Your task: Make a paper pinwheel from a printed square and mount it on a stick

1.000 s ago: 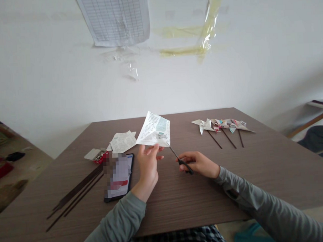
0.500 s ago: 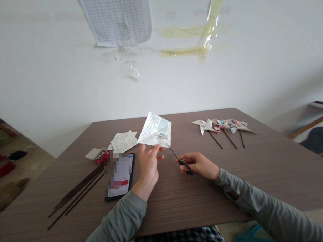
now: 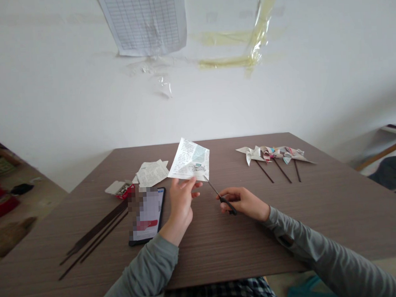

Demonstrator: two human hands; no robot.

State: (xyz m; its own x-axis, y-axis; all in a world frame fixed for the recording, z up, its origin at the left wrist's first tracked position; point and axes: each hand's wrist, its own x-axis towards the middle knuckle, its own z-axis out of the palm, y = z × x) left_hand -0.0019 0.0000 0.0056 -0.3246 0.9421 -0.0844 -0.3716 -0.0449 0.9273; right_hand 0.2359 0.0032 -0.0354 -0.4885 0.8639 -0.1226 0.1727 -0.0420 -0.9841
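My left hand (image 3: 181, 199) grips a square of printed paper (image 3: 190, 161) by its lower edge, holding it above the table. The paper carries text and a small picture. In my right hand (image 3: 243, 202) is a pair of black-handled scissors (image 3: 215, 189), my fingers closed round the handles. The scissor tips meet the paper at its lower right corner; whether the blades are parted there is too small to tell.
Three paper pinwheels (image 3: 252, 155) on dark sticks lie at the back right. On the left are printed paper squares (image 3: 153, 173), a small red-and-white box (image 3: 121, 190) with small items, several dark sticks (image 3: 96, 227) and a phone (image 3: 147, 218). A wall stands behind the brown table (image 3: 222, 252).
Almost everything stays put. My left hand and the paper have shifted very slightly left, with the scissors still at the paper's corner.
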